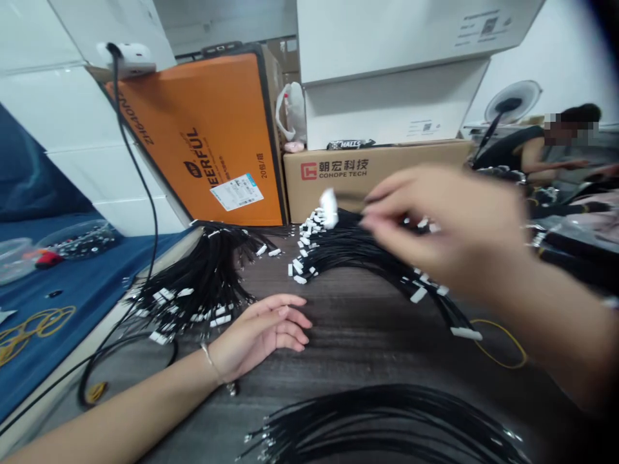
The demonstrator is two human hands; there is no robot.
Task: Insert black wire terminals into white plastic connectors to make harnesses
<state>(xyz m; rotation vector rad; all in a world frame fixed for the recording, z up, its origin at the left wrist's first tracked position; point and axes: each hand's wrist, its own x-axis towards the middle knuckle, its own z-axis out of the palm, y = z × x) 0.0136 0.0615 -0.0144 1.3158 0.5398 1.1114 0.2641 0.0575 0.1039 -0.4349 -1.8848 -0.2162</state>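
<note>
My right hand [435, 225], blurred by motion, is raised over the middle bundle of black cables [358, 248]. Its thumb and fingers pinch a dark cable that has a white connector [329, 208] at its end. My left hand [271, 325] rests near the dark table [338, 328] with its fingers apart and slightly curled, holding nothing. Left of it lies another bundle of black cables [198, 277] with white connectors. A third bundle of black cables [387, 419], with small metal tips, curves along the near edge of the view.
An orange box [203, 129] and a brown carton [387, 171] under white boxes [387, 109] stand behind the cables. A black power cord [140, 167] hangs at the left. A yellow band [507, 341] lies right. Another person [532, 145] sits at the far right.
</note>
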